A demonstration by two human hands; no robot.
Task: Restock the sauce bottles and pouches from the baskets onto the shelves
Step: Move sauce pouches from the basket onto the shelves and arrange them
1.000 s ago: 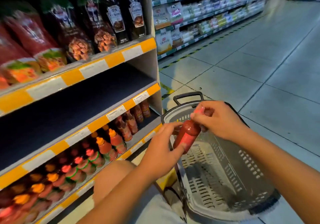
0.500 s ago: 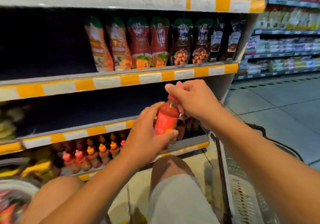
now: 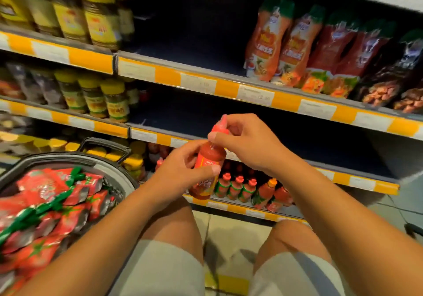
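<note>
Landmark for all positions: the red sauce bottle (image 3: 207, 172), held upright with a slight tilt in front of the shelving, above the person's knees.

Left hand (image 3: 183, 172): grip wrapped round the bottle's labelled body, thumb across the front of the label, fingers behind.

Right hand (image 3: 247, 142): grip pinching the bottle's red cap (image 3: 220, 127) at the top, thumb pressed at the base of the cap, fingers curled over the cap from the right.

Below and behind the bottle: the bottom shelf (image 3: 251, 213) carries a row of similar bottles (image 3: 235, 187) with red and orange caps, standing upright just to the right of the held bottle's base.

Directly behind the bottle: a shelf (image 3: 357, 181) with a yellow and white price strip; its interior is dark.

Above and right of the bottle: a higher shelf (image 3: 256, 94) holding upright pouches (image 3: 281, 43), orange, then red, then dark ones further right.

Above and left of the bottle: jars (image 3: 96, 21) with yellow lids on two shelf levels; detail blurred.

Left of and below the bottle: a grey basket (image 3: 107, 160) with a dark handle, filled with red pouches (image 3: 52, 206) bearing green tops.
</note>
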